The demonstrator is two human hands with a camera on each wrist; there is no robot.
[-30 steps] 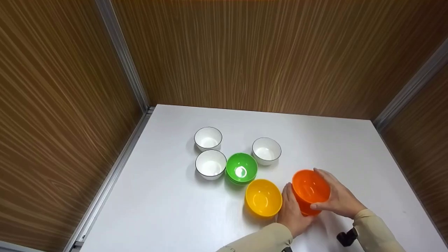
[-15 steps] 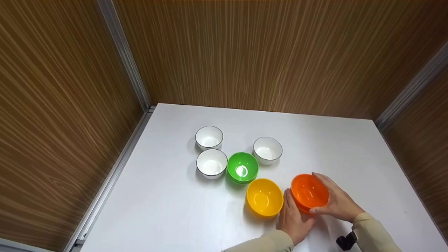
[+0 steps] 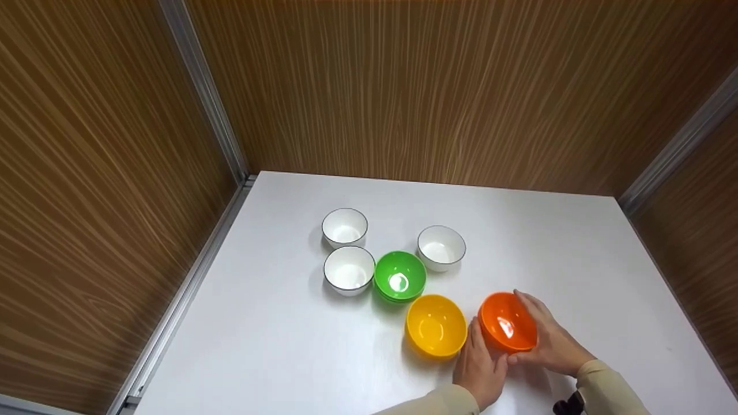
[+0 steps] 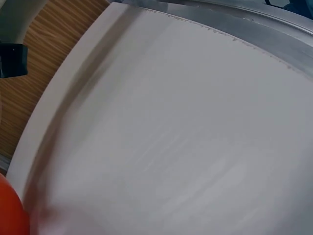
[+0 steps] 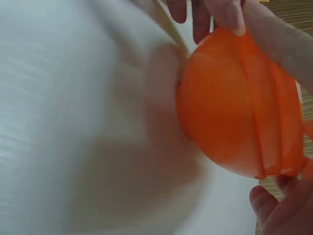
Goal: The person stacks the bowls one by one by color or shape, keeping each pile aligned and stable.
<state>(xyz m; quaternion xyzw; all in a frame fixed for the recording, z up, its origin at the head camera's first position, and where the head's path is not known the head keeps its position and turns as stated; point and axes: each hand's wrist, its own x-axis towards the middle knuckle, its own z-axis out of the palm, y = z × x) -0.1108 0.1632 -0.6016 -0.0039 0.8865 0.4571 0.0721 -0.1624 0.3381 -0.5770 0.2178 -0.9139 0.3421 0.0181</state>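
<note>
In the head view, a nested stack of orange bowls (image 3: 508, 321) sits between my two hands at the right front. My right hand (image 3: 548, 340) grips its right side, fingers at the far rim and thumb at the near side. Cupped along the left side, my left hand (image 3: 481, 369) holds the stack, its thumb near the right thumb. The right wrist view shows the orange bowls (image 5: 220, 103) from the side, rims stacked close together. Just left of my left fingers stands a yellow bowl (image 3: 436, 327). Only an orange edge (image 4: 11, 210) shows in the left wrist view.
A green bowl stack (image 3: 399, 276) stands behind the yellow bowl. White bowls with dark rims stand around it: one at the back left (image 3: 345, 226), one at its left (image 3: 349, 270), one behind right (image 3: 441, 246). Wood-grain panels (image 3: 403, 92) enclose the white table (image 3: 259, 334).
The upper orange bowl has come down into the one below, and the stack now looks lower and tilts slightly. Both hands have shifted a little toward me with it. The other bowls have stayed put.
</note>
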